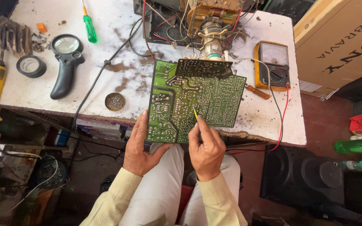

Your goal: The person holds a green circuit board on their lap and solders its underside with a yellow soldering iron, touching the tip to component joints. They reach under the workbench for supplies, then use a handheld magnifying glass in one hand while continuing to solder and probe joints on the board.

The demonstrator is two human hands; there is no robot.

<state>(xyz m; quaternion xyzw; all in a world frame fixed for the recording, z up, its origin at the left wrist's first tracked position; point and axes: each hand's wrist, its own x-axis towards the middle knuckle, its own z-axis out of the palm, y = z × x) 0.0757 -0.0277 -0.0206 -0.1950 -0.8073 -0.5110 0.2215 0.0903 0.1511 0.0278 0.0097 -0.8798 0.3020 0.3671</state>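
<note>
Bright, even daylight; sharp focus

Left hand [140, 146] grips with thumb on top — right hand [206, 146] pinched closed, fingers up.

Circuit board [195, 102] at table [126, 50] front edge; magnifier [65, 62] left, multimeter [273, 65] right.

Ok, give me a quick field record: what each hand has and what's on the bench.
left hand: holds green circuit board by its lower left edge
right hand: pinches thin yellow tool, tip on the board
bench left: magnifier, tape roll, green screwdriver
bench right: yellow multimeter
</note>
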